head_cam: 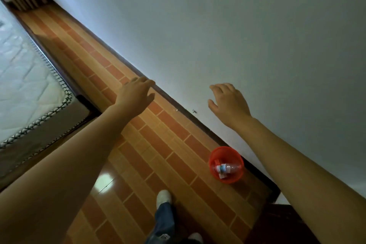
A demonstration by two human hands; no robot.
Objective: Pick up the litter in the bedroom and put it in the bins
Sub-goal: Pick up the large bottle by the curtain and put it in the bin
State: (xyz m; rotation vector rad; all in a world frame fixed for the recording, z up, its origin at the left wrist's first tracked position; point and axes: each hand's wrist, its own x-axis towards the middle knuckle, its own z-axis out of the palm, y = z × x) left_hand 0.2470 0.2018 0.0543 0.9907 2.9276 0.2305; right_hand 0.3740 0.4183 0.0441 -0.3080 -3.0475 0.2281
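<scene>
A red plastic bin stands on the tiled floor against the wall, at the lower right. Inside it lies a clear plastic bottle with a white and blue label, beside a scrap of white litter. My left hand is stretched forward over the floor, fingers relaxed and holding nothing. My right hand is raised in front of the wall, also relaxed and holding nothing. Both hands are well above and beyond the bin.
A bed with a bare quilted mattress fills the left side. A dark skirting board runs along the pale wall. My shoe and trouser leg show at the bottom. Dark furniture sits at the lower right.
</scene>
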